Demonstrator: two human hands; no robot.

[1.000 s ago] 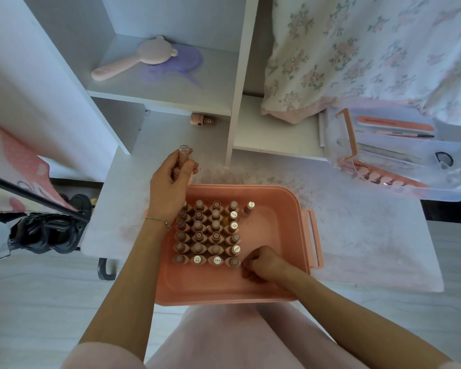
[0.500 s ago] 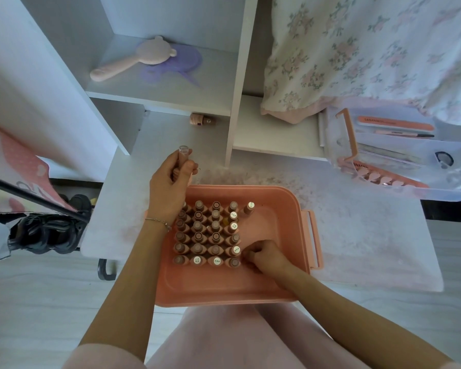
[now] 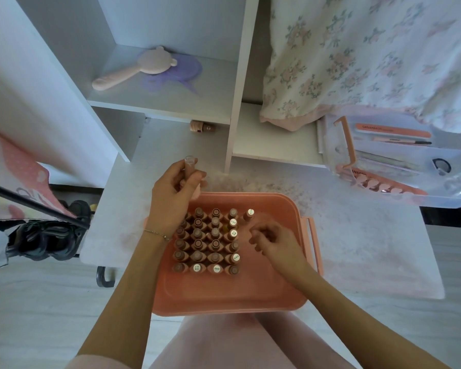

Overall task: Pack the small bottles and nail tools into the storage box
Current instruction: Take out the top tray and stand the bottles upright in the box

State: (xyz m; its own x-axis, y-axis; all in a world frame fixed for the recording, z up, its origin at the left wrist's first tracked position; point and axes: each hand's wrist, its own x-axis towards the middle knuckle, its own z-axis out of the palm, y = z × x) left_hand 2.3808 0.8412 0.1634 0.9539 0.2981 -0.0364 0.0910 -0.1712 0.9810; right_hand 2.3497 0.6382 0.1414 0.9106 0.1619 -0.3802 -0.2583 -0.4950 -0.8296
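My right hand (image 3: 274, 245) has lifted off the bottom row of bottles and come up toward the box's right side since a second ago; my left hand (image 3: 172, 197) has hardly shifted.

From the head camera: my left grip is curled round a small bottle (image 3: 189, 166), its clear cap poking up above my fingers, held over the far left corner of the pink storage box (image 3: 224, 296). My right grip hangs above the bare floor of the box with the fingers loosely bent and blurred, and I cannot tell whether anything is pinched in them. Inside the box the packed bottles (image 3: 208, 245) stand upright in tight rows on the left half, with a lone bottle (image 3: 248, 214) standing just right of the back row, near my right fingertips. The box sits on the white desk (image 3: 370, 249), its near edge over my lap.

Around it: a stray bottle (image 3: 201, 127) lies on its side in the low shelf opening beyond my left hand. A clear organiser tray (image 3: 399, 166) with nail files and tools sits at the desk's far right, partly under a floral cloth (image 3: 370, 57). A pink hairbrush (image 3: 133, 67) rests on the upper shelf, over a purple item.
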